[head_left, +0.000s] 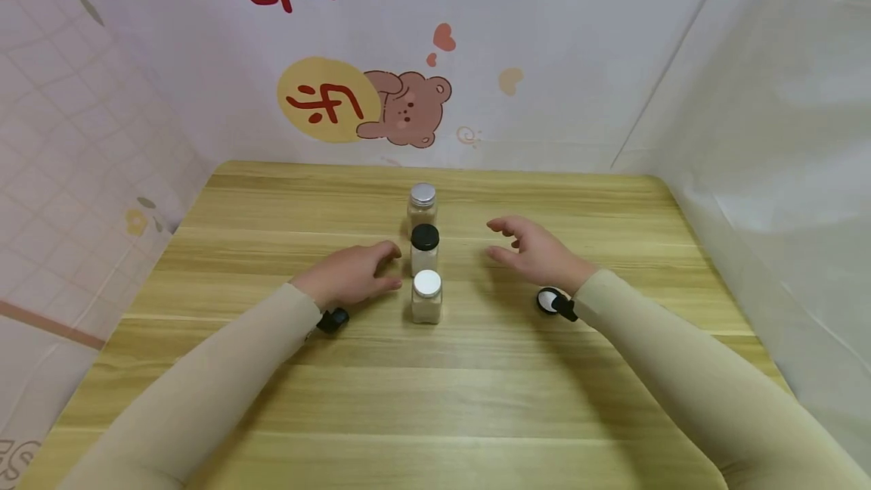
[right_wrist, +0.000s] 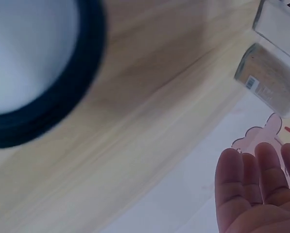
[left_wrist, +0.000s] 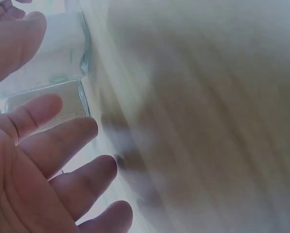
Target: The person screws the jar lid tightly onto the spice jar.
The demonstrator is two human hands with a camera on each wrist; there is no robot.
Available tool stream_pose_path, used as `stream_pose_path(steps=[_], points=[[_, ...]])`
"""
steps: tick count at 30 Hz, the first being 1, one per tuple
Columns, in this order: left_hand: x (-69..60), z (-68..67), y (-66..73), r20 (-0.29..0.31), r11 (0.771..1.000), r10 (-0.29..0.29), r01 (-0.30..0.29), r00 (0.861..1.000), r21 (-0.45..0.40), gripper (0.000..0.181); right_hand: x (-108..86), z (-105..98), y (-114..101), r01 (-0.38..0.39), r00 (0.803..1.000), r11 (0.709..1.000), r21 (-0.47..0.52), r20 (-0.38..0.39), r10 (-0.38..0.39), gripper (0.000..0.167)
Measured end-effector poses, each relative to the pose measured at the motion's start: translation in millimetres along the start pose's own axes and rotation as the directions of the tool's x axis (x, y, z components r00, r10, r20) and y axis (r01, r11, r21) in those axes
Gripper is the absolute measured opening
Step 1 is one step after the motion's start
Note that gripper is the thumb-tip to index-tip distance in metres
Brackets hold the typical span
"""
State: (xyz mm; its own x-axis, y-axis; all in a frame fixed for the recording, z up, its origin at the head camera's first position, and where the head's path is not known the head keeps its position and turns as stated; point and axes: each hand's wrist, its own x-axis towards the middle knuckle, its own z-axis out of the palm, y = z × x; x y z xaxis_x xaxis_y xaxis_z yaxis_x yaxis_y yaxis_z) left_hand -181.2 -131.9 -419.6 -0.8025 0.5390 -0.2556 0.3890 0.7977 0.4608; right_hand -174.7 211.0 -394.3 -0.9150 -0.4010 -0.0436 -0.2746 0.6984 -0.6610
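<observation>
Three small glass jars stand in a row running away from me. The nearest jar has a white lid (head_left: 427, 301), the middle one a black lid (head_left: 425, 252), and the back jar a silver lid (head_left: 423, 210). Just left of the row is my left hand (head_left: 350, 272), thumb and fingers apart and loosely bent, holding nothing. Glass jar sides (left_wrist: 52, 53) show beyond its fingers in the left wrist view. My right hand (head_left: 540, 252) hovers to the right of the jars with a gap between, its fingers relaxed and nothing in them.
Beside my right wrist is a round thing with a black rim and white middle (head_left: 547, 300), large and blurred in the right wrist view. The wooden table (head_left: 422, 407) ends at a white printed cloth (head_left: 558, 97) behind, with cloth at both sides.
</observation>
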Motion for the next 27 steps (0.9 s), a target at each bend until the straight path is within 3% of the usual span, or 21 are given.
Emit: stream_pose_path(steps=[9,19,27], points=[[-12.7,2.4,-1.0,0.011,1.0,0.021,-0.021,1.0,-0.004,0.057,-12.9,-3,7,-0.016,0.999,0.999,-0.037,0.043,0.018,0.052],[-21.2,8.5,6.7,0.03,0.998,0.058,-0.057,0.998,-0.032,0.063,-20.3,-7,21,0.008,0.993,0.979,-0.205,0.115,0.016,0.057],[-25.0,18.4,11.9,0.019,0.996,0.092,-0.092,0.996,-0.009,0.062,-37.1,-15,27,-0.063,0.962,0.923,-0.38,0.222,0.158,0.07]])
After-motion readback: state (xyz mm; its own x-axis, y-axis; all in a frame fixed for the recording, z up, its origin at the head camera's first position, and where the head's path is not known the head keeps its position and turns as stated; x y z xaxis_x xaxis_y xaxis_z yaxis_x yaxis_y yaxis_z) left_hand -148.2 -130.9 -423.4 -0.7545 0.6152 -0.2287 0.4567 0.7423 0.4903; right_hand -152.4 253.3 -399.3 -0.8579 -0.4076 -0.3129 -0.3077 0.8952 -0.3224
